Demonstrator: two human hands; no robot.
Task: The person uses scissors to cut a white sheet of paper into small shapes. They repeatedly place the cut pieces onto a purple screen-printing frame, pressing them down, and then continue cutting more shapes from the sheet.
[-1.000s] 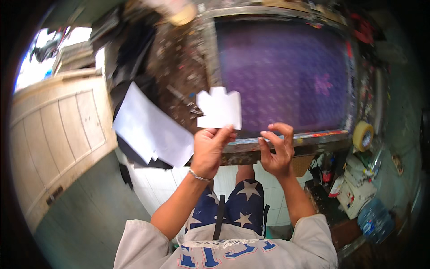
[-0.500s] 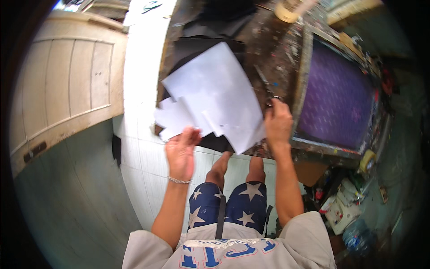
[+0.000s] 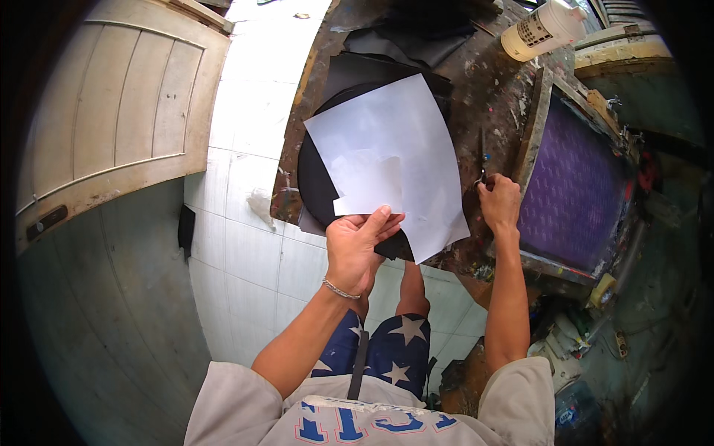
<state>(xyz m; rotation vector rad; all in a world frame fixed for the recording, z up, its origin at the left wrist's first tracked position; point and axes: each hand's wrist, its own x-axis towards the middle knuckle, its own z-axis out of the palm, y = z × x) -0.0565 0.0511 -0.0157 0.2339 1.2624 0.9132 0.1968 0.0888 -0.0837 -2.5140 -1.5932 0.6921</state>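
Note:
My left hand (image 3: pixel 357 241) pinches a small cut piece of white paper (image 3: pixel 375 178) between thumb and fingers. That piece overlaps a larger white sheet (image 3: pixel 420 130) with a curved lower edge. Under the sheet, black material (image 3: pixel 316 178) with a rounded edge shows on the worktable (image 3: pixel 476 97). To the right, my right hand (image 3: pixel 500 202) has its fingers closed at the handles of a pair of scissors (image 3: pixel 482 152). Their dark, slim blades point away from me over the tabletop; whether they rest on it I cannot tell.
A wooden-framed screen with purple mesh (image 3: pixel 569 178) lies along the table's right side. Beyond it stands a pale plastic container (image 3: pixel 539 33). More black sheets (image 3: pixel 409 44) are piled at the far end. A cream panelled door (image 3: pixel 119 97) is at left.
My left hand, open before, has moved inward and now grips the small paper piece, which has shifted onto the larger sheet. The scissors have turned to point straighter away. The view has shifted.

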